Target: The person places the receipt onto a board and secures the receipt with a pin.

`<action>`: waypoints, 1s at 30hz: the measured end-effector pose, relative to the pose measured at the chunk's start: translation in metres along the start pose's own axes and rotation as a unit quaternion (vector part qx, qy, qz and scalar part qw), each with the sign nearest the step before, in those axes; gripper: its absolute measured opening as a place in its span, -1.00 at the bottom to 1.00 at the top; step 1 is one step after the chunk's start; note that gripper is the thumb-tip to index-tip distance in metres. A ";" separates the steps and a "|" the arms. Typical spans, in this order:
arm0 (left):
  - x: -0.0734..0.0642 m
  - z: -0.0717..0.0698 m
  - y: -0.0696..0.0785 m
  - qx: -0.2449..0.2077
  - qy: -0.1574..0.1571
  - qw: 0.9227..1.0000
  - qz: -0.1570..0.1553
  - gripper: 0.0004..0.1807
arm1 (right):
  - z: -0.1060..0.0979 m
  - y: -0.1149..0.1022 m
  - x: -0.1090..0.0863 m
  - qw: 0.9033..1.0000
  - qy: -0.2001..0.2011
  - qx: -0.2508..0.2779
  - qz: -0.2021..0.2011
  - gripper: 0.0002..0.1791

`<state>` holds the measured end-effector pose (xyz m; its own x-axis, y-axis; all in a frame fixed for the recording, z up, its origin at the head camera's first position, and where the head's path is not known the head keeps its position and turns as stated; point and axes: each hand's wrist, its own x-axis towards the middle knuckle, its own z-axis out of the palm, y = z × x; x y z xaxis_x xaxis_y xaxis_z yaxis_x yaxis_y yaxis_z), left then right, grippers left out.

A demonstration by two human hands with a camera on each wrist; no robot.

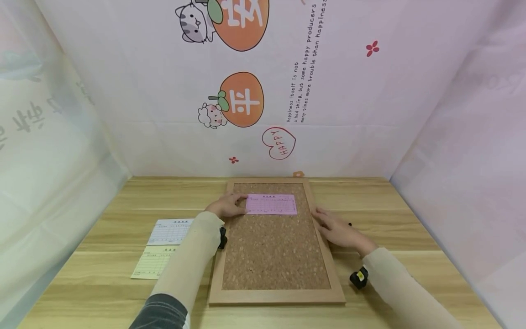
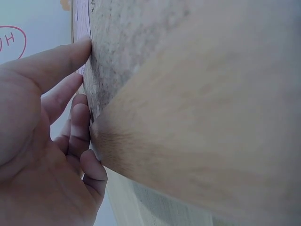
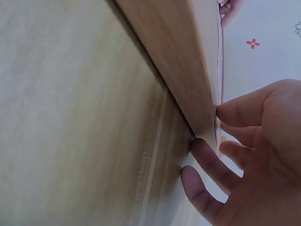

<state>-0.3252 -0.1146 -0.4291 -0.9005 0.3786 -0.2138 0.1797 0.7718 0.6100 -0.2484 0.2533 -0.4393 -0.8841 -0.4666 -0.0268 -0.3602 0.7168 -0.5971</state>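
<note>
Corkboard [image 1: 275, 256] lies on the bench [image 1: 131, 201], head view; pink slip [image 1: 271, 204] flat on its upper part. Left hand [image 1: 227, 206]: thumb and finger spread, touching the slip's left corners. Right hand [image 1: 339, 230]: digits apart, resting on the right rail of the wooden frame [image 1: 277, 296]. We'd square the slip to the top rail, pressing lightly so it doesn't skew. Bare cork below, narrower strips above and right. Blue-white slip [image 1: 168, 233] and yellow slip [image 1: 154, 262] lie left, partly behind the sleeve [image 1: 193, 256]; we'd keep that arm clear of them.

Left wrist: fingers at the frame's edge; slip probably the pink sliver, contact hard to judge.

Right wrist: thumb on the frame, lower fingertips by its outer side; we'd brace there against sliding.
</note>
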 end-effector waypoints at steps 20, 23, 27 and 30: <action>-0.004 -0.006 0.001 -0.005 -0.023 1.000 0.018 -0.30 | 0.005 -0.003 0.000 0.995 -0.003 -0.099 0.021 -0.41; -0.003 -0.008 -0.003 -0.017 -0.025 0.999 0.042 -0.31 | 0.006 -0.004 0.000 0.994 0.000 -0.109 0.016 -0.42; -0.001 -0.009 -0.011 -0.035 -0.027 0.995 0.085 -0.35 | 0.006 -0.005 -0.001 0.993 0.001 -0.115 0.012 -0.42; -0.002 -0.012 -0.013 -0.044 -0.034 0.994 0.095 -0.39 | 0.005 -0.005 -0.002 0.994 -0.001 -0.111 0.011 -0.43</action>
<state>-0.3304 -0.1312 -0.4275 -0.8239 0.5499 -0.1375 0.3069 0.6367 0.7075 -0.2433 0.2480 -0.4401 -0.8923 -0.4497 -0.0402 -0.3972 0.8241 -0.4040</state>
